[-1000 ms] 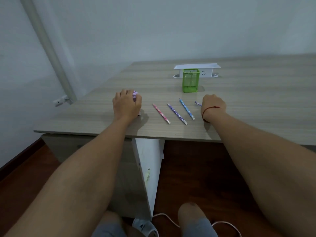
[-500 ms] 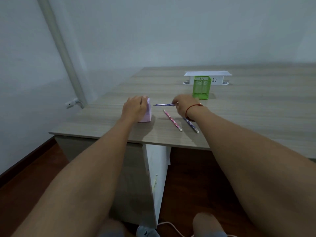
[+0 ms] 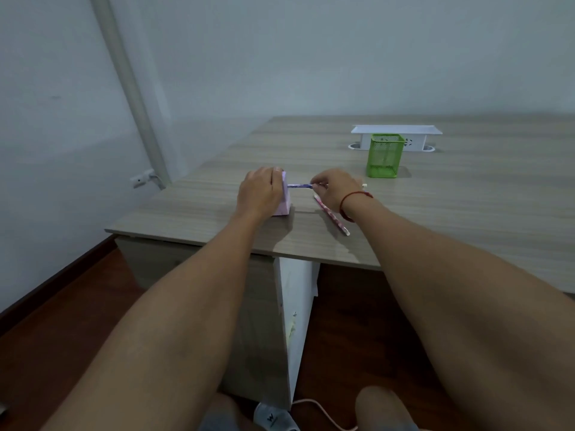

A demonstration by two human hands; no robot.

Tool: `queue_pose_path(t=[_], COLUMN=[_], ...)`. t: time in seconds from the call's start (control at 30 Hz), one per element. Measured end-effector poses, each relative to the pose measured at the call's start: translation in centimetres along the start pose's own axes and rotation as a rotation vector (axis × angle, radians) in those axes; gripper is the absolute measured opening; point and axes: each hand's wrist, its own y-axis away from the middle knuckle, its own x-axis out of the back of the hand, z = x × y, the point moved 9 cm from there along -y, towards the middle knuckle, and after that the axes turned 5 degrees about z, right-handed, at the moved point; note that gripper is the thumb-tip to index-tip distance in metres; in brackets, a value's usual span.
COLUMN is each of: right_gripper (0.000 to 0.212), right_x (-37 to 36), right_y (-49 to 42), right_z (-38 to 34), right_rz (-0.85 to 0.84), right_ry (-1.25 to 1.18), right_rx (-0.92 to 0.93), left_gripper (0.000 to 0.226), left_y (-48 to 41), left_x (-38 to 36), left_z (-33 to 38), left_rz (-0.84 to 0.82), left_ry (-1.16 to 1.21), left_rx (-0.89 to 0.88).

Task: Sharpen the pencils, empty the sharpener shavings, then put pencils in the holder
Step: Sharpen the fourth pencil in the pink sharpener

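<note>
My left hand (image 3: 259, 189) grips a pink pencil sharpener (image 3: 285, 197) that stands on the wooden desk (image 3: 451, 206). A purple pencil (image 3: 299, 186) lies level between my hands, its tip at the sharpener's right face, and my right hand (image 3: 334, 189) is closed on its other end. A pink patterned pencil (image 3: 331, 214) lies on the desk under my right wrist. The eraser end of another pencil (image 3: 364, 185) peeks out behind my right hand. The green mesh pencil holder (image 3: 384, 155) stands farther back to the right.
A white power socket box (image 3: 396, 136) sits behind the holder. The desk's front edge runs just below my wrists. A pipe (image 3: 130, 88) runs down the wall on the left. A cable and a shoe (image 3: 275, 418) lie on the floor.
My right hand picked a purple pencil from the row and carried it left to the sharpener. My left hand stayed on the sharpener. The camera view shifted left.
</note>
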Motion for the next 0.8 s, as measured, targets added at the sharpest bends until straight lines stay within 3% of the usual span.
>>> queue_pose_path(t=[0.27,0.5,0.8], right_gripper=[0.032,0.026,0.027], right_x=[-2.2,-1.4,-1.8], right_y=[-1.3,-1.0,-1.8], right_z=[-0.7,-1.3,-1.2], right_rz=[-0.059,0.01,-0.053], right_ry=[-0.148,-0.14,-0.174], right_rx=[-0.074,-0.056,-0.084], left_gripper=[0.035,0.041,0.044], left_y=[0.6,-0.9,-0.6], left_x=[0.6,0.5,0.4], left_z=[1.1,-0.4,-0.7], left_rz=[0.115,-0.072,-0.09], left_ry=[-0.004,0.071,0.053], left_rx=[-0.092,-0.027,-0.031])
